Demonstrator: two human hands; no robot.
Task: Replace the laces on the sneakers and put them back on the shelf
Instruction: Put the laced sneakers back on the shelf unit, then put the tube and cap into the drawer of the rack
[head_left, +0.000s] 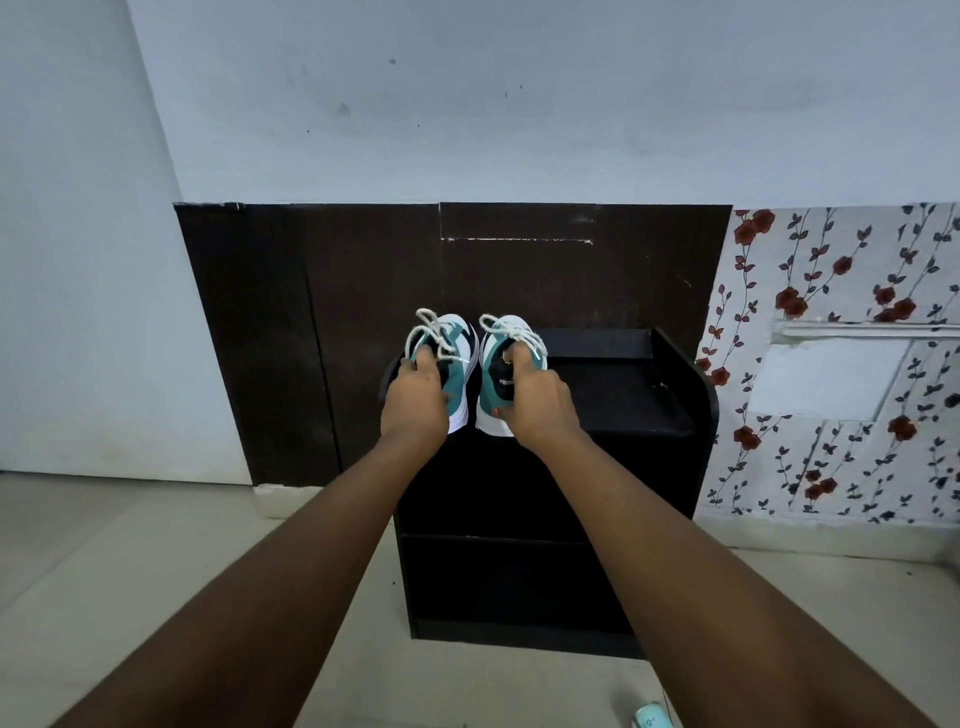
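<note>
Two teal, white and black sneakers with white laces are side by side at the left end of the black shelf's top (613, 384), toes pointing to the wall. My left hand (415, 400) grips the left sneaker (460, 358) at its opening, fingers inside the collar. My right hand (540, 400) grips the right sneaker (493, 374) the same way, thumb on its heel side. White lace loops (431, 327) lie tied over both tongues. Whether the soles rest on the shelf top or hover just above it I cannot tell.
The black shelf unit (509, 571) stands against a dark brown wall panel (322, 312), with lower compartments in shadow. Floral wallpaper (841, 364) covers the wall at right. A small teal object (649, 719) lies on the pale floor at the bottom edge.
</note>
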